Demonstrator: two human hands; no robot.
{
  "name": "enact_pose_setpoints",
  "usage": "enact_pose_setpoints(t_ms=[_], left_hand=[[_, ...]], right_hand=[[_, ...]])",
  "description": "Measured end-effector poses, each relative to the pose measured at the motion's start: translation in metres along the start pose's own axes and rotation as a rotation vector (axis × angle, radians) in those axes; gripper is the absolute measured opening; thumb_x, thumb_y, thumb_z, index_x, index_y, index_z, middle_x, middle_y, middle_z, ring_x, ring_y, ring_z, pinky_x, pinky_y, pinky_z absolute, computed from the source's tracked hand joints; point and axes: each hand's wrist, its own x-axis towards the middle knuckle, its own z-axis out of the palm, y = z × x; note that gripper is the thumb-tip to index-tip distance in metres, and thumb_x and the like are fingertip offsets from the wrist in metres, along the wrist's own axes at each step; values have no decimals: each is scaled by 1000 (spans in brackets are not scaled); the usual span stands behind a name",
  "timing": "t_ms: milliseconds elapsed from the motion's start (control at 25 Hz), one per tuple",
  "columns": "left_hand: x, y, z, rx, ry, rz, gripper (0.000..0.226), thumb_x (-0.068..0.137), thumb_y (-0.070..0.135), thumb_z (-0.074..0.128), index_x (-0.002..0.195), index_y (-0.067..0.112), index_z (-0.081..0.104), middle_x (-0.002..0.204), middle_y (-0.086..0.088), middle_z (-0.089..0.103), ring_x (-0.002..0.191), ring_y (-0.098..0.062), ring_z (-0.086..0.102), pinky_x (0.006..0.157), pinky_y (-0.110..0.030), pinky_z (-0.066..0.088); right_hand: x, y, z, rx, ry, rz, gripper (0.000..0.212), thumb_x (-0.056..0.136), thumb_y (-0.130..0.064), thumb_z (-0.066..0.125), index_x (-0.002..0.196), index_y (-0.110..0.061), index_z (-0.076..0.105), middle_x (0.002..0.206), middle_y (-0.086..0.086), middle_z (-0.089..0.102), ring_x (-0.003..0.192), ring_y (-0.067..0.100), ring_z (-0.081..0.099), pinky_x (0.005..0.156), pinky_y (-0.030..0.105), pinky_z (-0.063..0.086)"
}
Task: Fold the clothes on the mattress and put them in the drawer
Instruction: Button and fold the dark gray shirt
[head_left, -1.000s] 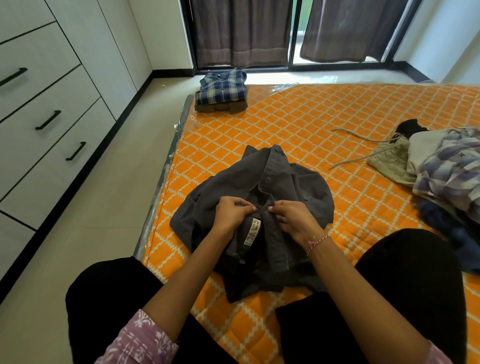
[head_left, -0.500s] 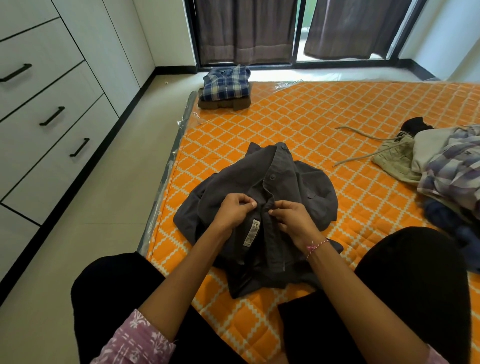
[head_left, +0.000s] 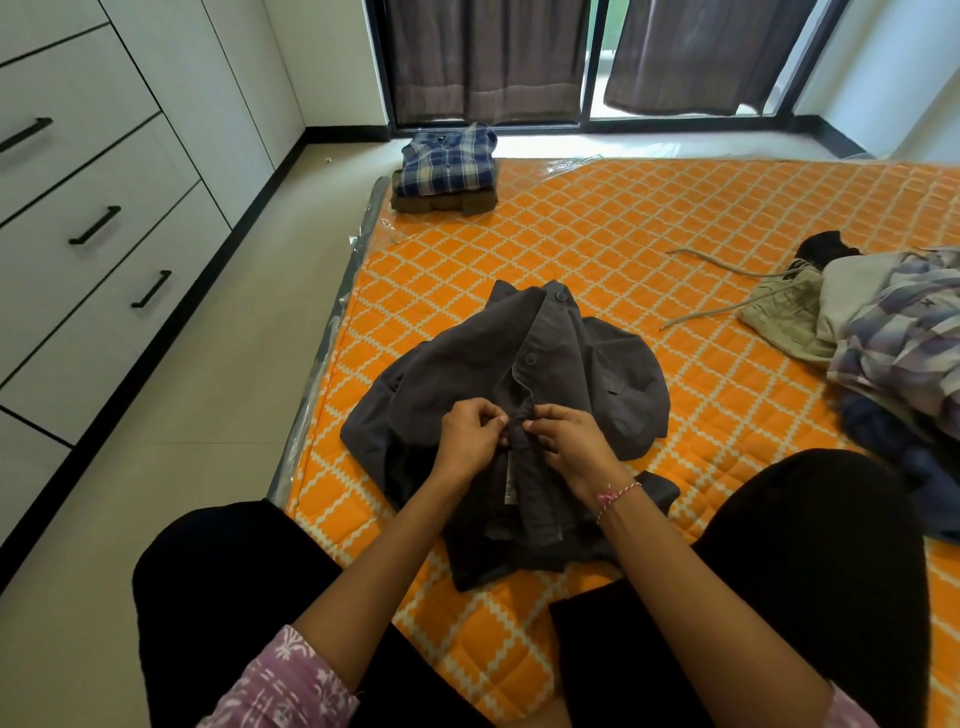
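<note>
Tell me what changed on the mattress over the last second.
Little changed. The white label beside the dark grey button shirt's placket is now mostly covered as the left hand and right hand pinch the front edges together. The folded blue plaid shirt and the unfolded clothes pile stayed put.

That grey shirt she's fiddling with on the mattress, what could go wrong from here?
The grey shirt lies rumpled, its sleeves bunched under it, so folding it as it is may leave it lumpy. Both hands, left hand and right hand, pinch the front placket at one spot; a misaligned button could skew the front. The folded stack sits at the mattress corner and could slide to the floor.
</note>
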Motion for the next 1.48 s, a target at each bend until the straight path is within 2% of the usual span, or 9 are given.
enact_pose_setpoints(t_ms=[160, 320, 440, 560, 760, 1000, 1320, 1400, 1480], left_hand=[[0, 0, -2, -220, -12, -10, 16, 89, 5, 60, 76, 14, 64, 71, -2, 65, 60, -7, 61, 58, -16, 48], [0, 5, -1, -461, -130, -224, 12, 90, 7, 59, 81, 10, 65, 73, -3, 64, 62, -6, 61, 55, -13, 48], [5, 8, -1, -404, -156, -251, 16, 90, 5, 58, 77, 11, 64, 74, -3, 64, 64, -8, 61, 56, -14, 47], [9, 7, 1, -278, -65, -169, 17, 88, 4, 59, 75, 12, 65, 74, -5, 65, 67, -11, 61, 64, -20, 50], [11, 6, 0, -303, -2, -70, 15, 85, 4, 63, 73, 13, 68, 72, -6, 67, 67, -12, 62, 71, -29, 52], [8, 6, 4, -298, 8, 12, 9, 86, 4, 64, 80, 10, 68, 74, -3, 67, 64, -7, 62, 61, -14, 49], [8, 4, 11, -301, 81, 28, 10, 85, 3, 64, 79, 9, 69, 73, -4, 67, 63, -6, 63, 64, -16, 52], [12, 4, 9, -281, 94, 33, 12, 85, 3, 64, 78, 11, 68, 73, -3, 67, 64, -9, 63, 67, -20, 54], [14, 5, 6, -297, 47, 38, 15, 85, 2, 64, 76, 14, 67, 73, -3, 67, 64, -8, 63, 67, -20, 53]], right_hand=[[2, -2, -1, -3, 12, -18, 11, 87, 4, 58, 89, -2, 66, 81, 11, 68, 73, 18, 68, 64, 22, 57], [5, -1, -6, -14, 29, -7, 8, 85, 0, 63, 90, -4, 68, 86, 11, 69, 79, 19, 67, 72, 26, 56], [6, 1, -7, -66, 67, -40, 9, 87, -4, 62, 93, -4, 69, 88, 11, 70, 81, 19, 67, 74, 25, 56], [9, 3, -4, -258, 182, -162, 6, 86, -8, 65, 89, -6, 70, 87, 10, 71, 82, 18, 67, 73, 23, 55], [12, 1, 1, -672, 440, -417, 4, 81, -11, 69, 78, -10, 72, 69, -4, 63, 64, 2, 56, 56, 6, 40], [10, 0, 6, -686, 421, -414, 9, 84, -11, 65, 81, -11, 74, 71, -1, 66, 65, 3, 59, 57, 10, 44], [11, -7, 4, -855, 340, -344, 13, 89, -12, 61, 88, -6, 73, 75, 0, 62, 67, 7, 56, 54, 9, 40], [14, -10, -1, -743, 247, -252, 20, 91, -11, 55, 85, 1, 71, 76, 8, 64, 71, 15, 59, 59, 20, 47], [14, -15, -6, -449, 139, -129, 22, 93, -7, 53, 85, 6, 69, 80, 16, 66, 71, 19, 63, 59, 21, 52]])
